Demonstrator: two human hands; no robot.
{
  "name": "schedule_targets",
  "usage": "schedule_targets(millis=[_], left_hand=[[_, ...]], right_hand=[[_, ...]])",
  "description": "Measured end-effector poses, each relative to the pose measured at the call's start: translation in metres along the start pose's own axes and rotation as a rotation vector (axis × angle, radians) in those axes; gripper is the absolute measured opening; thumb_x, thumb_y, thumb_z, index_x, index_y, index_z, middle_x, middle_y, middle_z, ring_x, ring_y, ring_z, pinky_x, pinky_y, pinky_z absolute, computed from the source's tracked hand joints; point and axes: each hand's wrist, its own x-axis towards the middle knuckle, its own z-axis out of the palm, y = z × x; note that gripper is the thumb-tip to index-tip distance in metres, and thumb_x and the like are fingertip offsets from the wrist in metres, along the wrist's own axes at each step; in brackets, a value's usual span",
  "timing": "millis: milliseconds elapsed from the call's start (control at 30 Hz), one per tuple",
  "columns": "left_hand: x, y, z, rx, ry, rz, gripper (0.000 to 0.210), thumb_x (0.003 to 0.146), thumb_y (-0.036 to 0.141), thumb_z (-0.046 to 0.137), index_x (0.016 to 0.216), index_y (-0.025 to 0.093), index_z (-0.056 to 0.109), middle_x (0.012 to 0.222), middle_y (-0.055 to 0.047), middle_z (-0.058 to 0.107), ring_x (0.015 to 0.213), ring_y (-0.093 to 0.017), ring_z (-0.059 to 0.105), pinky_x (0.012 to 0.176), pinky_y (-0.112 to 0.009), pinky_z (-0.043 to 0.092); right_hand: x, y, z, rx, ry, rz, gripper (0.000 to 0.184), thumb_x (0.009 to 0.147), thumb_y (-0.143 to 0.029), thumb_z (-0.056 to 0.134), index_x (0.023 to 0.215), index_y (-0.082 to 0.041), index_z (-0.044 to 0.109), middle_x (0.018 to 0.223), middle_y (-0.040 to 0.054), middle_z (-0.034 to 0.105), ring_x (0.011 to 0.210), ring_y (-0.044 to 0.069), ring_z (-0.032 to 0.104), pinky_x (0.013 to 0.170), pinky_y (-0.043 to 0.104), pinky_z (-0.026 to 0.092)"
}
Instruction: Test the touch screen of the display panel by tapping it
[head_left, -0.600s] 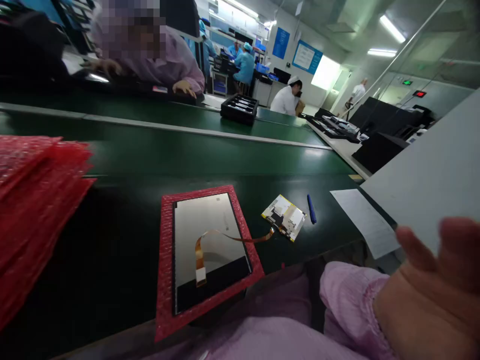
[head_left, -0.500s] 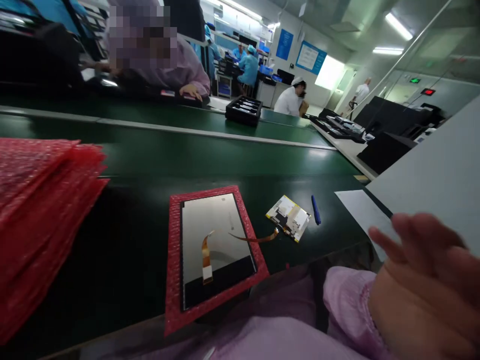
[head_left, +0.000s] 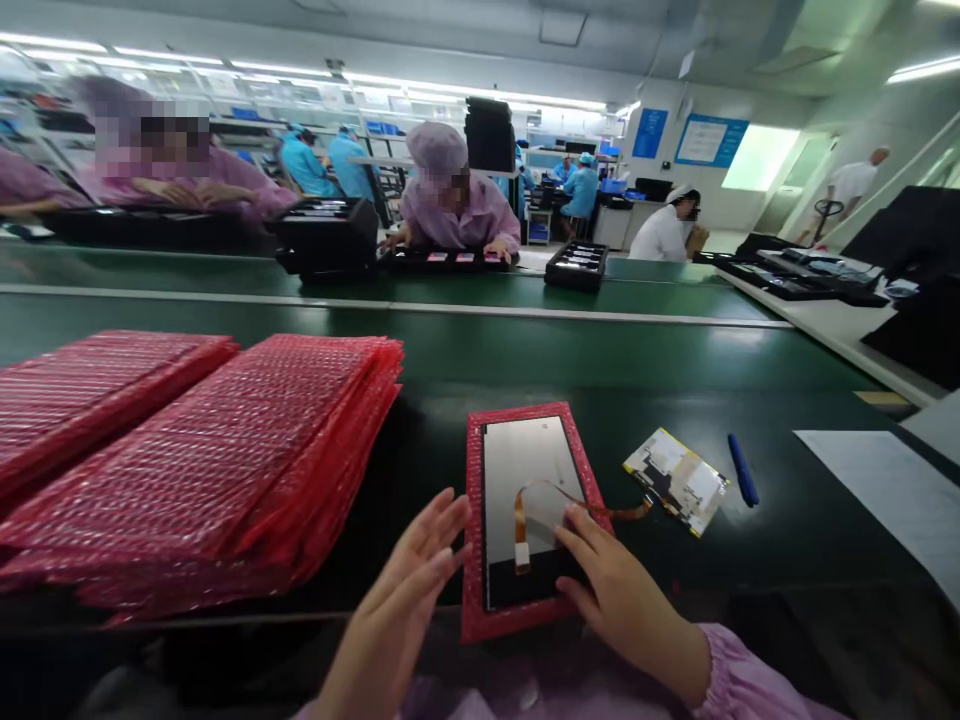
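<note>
Display panel [head_left: 529, 470]: lies face-down and flat on a red bubble-wrap sheet [head_left: 474, 520], near the front edge of the dark green bench [head_left: 525, 345]; the padding apparently spares its surface.
Flex cable [head_left: 536, 495]: an orange ribbon arches up from the panel's back, one end hanging loose with a white tip, the other running right to the circuit board [head_left: 677, 480], which lies beside the sheet.
Right hand [head_left: 611, 590]: open, fingers spread, fingertips [head_left: 574, 520] pressing on the panel's lower right part just beside the ribbon; it grips nothing, seemingly steadying the panel.
Left hand [head_left: 401, 590]: open and flat, fingers extended toward the left edge of the sheet, touching or just short of it; it cannot be told which. Holds nothing.
Bubble-wrap stacks [head_left: 247, 460]: two tall piles of red sheets to the left, within reach of the left hand.
Blue pen [head_left: 742, 468]: on the bench, right of the circuit board.
Paper sheet [head_left: 892, 490]: far right, flat.
Black trays [head_left: 576, 265]: on the far side of the conveyor.
Co-workers [head_left: 457, 205]: seated opposite in pink gowns and caps, hands on their own trays.
</note>
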Motion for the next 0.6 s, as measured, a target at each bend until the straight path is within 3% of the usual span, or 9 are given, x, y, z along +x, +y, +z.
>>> schedule_targets(millis=[67, 133, 333, 500, 533, 600], left_hand=[[0.003, -0.005, 0.002, -0.003, 0.018, -0.066, 0.089, 0.052, 0.04, 0.09, 0.129, 0.025, 0.049, 0.15, -0.008, 0.043, 0.145, -0.027, 0.029, 0.125, -0.049, 0.018], [0.007, -0.009, 0.002, -0.034, 0.016, -0.168, 0.089, 0.049, 0.039, 0.088, 0.127, 0.022, 0.048, 0.151, -0.009, 0.041, 0.145, -0.027, 0.029, 0.125, -0.049, 0.019], [0.019, -0.001, -0.002, -0.214, 0.026, -0.382, 0.055, 0.077, 0.018, 0.052, 0.132, 0.015, 0.047, 0.137, -0.011, 0.054, 0.134, -0.022, 0.045, 0.118, -0.042, 0.028], [0.024, 0.015, 0.005, -0.242, 0.071, -0.447, 0.054, 0.088, 0.013, 0.039, 0.141, 0.014, 0.04, 0.119, -0.011, 0.064, 0.103, -0.016, 0.063, 0.089, -0.029, 0.046], [0.023, 0.018, 0.007, -0.258, 0.057, -0.439, 0.055, 0.088, 0.013, 0.038, 0.142, 0.013, 0.038, 0.12, -0.012, 0.064, 0.103, -0.016, 0.064, 0.087, -0.029, 0.047], [0.022, 0.022, 0.012, -0.302, 0.013, -0.415, 0.058, 0.085, 0.015, 0.037, 0.144, 0.013, 0.037, 0.124, -0.013, 0.063, 0.108, -0.018, 0.064, 0.088, -0.029, 0.049]], right_hand=[[0.002, 0.003, 0.009, -0.073, 0.035, 0.029, 0.05, 0.088, -0.019, 0.057, 0.136, -0.004, 0.057, 0.145, 0.0191, 0.044, 0.132, 0.033, 0.047, 0.106, 0.05, 0.045], [0.001, 0.005, 0.014, -0.14, 0.06, 0.029, 0.051, 0.089, -0.022, 0.057, 0.136, -0.003, 0.057, 0.143, 0.0195, 0.045, 0.131, 0.034, 0.048, 0.105, 0.049, 0.046], [0.005, 0.001, 0.017, -0.283, 0.005, 0.003, 0.061, 0.09, -0.038, 0.062, 0.139, -0.001, 0.053, 0.142, 0.0248, 0.042, 0.128, 0.039, 0.049, 0.102, 0.05, 0.047], [0.01, -0.009, 0.01, -0.192, -0.147, 0.056, 0.094, 0.084, -0.068, 0.061, 0.147, -0.001, 0.04, 0.147, 0.0305, 0.028, 0.135, 0.044, 0.034, 0.107, 0.053, 0.038], [0.01, -0.009, 0.012, -0.172, -0.143, 0.065, 0.097, 0.081, -0.066, 0.065, 0.148, -0.001, 0.038, 0.148, 0.0298, 0.026, 0.137, 0.043, 0.032, 0.109, 0.053, 0.037], [0.009, -0.005, 0.019, -0.157, -0.083, 0.083, 0.091, 0.077, -0.041, 0.073, 0.15, -0.002, 0.037, 0.15, 0.0261, 0.026, 0.139, 0.04, 0.031, 0.11, 0.05, 0.037]])
